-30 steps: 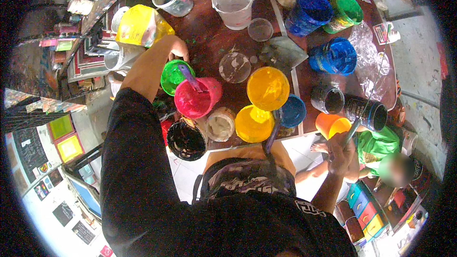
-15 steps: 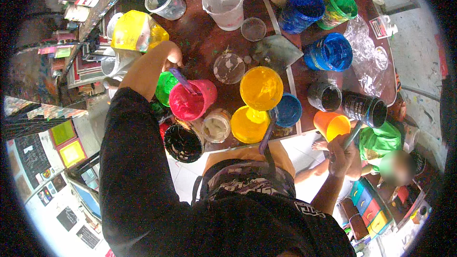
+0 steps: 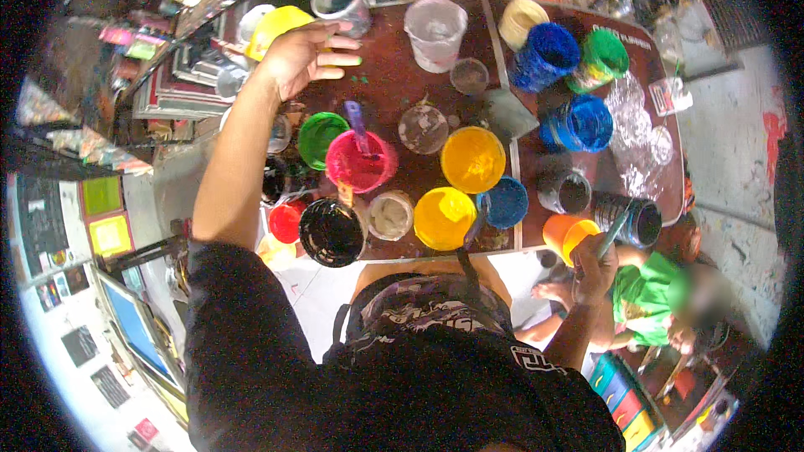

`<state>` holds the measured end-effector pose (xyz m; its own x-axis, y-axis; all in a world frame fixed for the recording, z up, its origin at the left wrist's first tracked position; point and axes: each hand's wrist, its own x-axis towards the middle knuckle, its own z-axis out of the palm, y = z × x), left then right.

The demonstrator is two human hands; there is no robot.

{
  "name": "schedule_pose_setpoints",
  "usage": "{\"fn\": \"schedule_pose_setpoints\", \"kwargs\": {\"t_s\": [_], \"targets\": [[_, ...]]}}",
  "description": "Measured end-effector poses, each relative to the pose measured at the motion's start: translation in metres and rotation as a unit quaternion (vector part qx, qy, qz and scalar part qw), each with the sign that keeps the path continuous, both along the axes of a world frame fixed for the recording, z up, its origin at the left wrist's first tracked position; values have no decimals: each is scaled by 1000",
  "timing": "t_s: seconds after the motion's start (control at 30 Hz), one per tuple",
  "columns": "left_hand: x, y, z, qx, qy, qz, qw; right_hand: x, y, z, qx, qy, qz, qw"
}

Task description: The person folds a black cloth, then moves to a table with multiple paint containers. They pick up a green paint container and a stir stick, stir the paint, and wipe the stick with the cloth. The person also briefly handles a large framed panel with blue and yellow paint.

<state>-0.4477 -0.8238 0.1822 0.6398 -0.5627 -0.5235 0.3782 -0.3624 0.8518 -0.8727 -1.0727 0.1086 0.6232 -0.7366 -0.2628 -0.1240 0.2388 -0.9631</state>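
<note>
My left hand (image 3: 308, 57) is raised over the table's far left with its fingers spread and nothing in it. Beside it is a yellow container (image 3: 275, 27), partly hidden by the hand. A purple handle (image 3: 356, 121) leans in the pot of pink paint (image 3: 362, 169), apart from my hand. At the right, my right hand (image 3: 593, 269) is closed around a flat teal-grey stick (image 3: 618, 224) that points up and away. An orange cup (image 3: 569, 236) is right against that hand; whether the fingers also grip it, I cannot tell.
Pots of green (image 3: 322, 141), black (image 3: 332, 233), yellow (image 3: 472, 161) and blue (image 3: 576, 124) paint crowd the brown table (image 3: 385, 42). A whitish tub (image 3: 435, 33) stands at the back. Clear plastic wrap (image 3: 638, 138) lies right. A person in a green shirt (image 3: 643, 293) sits near right.
My left hand has moved away from the purple handle and its fingers have spread. The handle now stands more upright in the pink pot. My right hand still holds the stick.
</note>
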Motion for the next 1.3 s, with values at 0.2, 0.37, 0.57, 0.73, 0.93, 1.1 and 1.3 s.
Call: {"fn": "schedule_pose_setpoints", "kwargs": {"t_s": [0.2,0.37,0.57,0.73,0.93,1.1,1.3], "targets": [[-71,76,41,-346,86,152,922,27,6,15,-28,-79,96,992],[-149,138,39,-381,4,263,886,33,15,17,-43,-90,138,985],[-185,153,-20,-247,-30,367,896,50,23,13,-76,-100,162,979],[-173,135,-53,-204,30,428,880,74,36,37,-8,-138,235,962],[-212,163,-45,-264,43,427,864,82,45,40,-79,-63,225,969],[-247,211,-42,-187,-54,462,865,89,53,41,-22,-114,239,964],[-300,232,-88,-57,-82,645,757,90,58,41,-67,-92,230,967]]}}
